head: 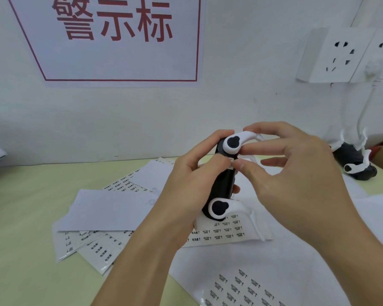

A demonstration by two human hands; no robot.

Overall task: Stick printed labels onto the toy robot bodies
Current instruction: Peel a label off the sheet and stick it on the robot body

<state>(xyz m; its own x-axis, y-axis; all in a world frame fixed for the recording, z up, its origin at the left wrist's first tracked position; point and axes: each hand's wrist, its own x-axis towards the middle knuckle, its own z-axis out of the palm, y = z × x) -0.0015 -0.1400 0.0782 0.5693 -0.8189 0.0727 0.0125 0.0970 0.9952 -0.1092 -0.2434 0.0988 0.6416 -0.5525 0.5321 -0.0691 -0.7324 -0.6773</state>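
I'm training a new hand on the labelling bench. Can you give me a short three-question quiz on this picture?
1. True or false: the toy robot body lies flat on the table untouched.
2. Which hand's thumb presses the small label onto the body? A) left hand B) right hand C) neither
3. Fill in: a second toy robot rests at the far ____ of the table, below the wall sockets.

Key: 1 false, both hands hold it up; 2 B; 3 right.
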